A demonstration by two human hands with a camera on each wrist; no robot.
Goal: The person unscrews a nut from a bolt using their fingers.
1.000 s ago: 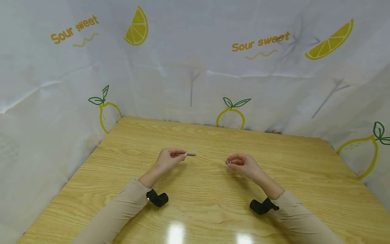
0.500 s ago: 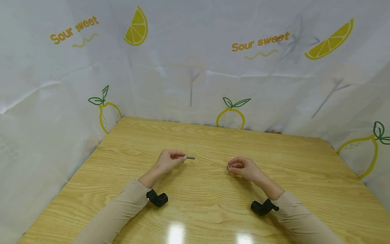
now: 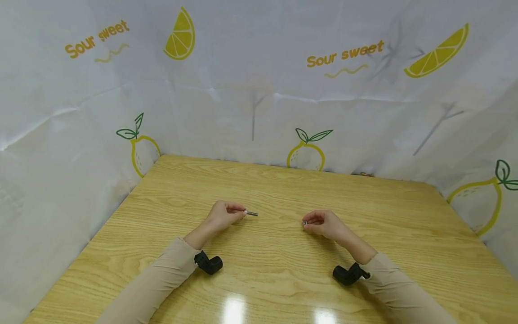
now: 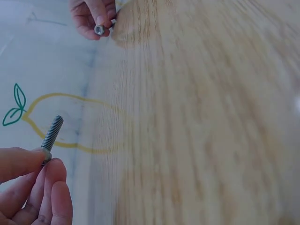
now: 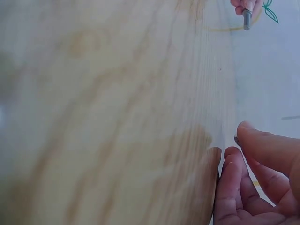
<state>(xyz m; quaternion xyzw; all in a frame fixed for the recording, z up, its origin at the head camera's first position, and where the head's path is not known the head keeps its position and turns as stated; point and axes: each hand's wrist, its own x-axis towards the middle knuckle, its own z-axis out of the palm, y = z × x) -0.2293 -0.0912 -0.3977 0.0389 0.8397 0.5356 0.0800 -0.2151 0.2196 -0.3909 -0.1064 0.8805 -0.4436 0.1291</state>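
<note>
My left hand (image 3: 224, 216) pinches a threaded metal bolt (image 4: 53, 132) by its head between thumb and fingers. The shank sticks out toward the right in the head view. Across from it, my right hand (image 3: 327, 225) holds a small metal nut (image 3: 305, 223) at its fingertips. In the left wrist view the hole of the nut (image 4: 99, 29) faces the camera; in the right wrist view the thumb hides most of it. Bolt and nut are apart, with a gap of bare table between the hands.
Both hands are above a wood-grain table (image 3: 267, 270). A white curtain (image 3: 243, 67) printed with lemons stands behind and at the sides. Each wrist wears a black camera mount (image 3: 209, 263).
Both hands have come slightly lower in the head view, the bolt and nut with them. The bolt's free end now tilts down a little more. Both grips stay the same.
</note>
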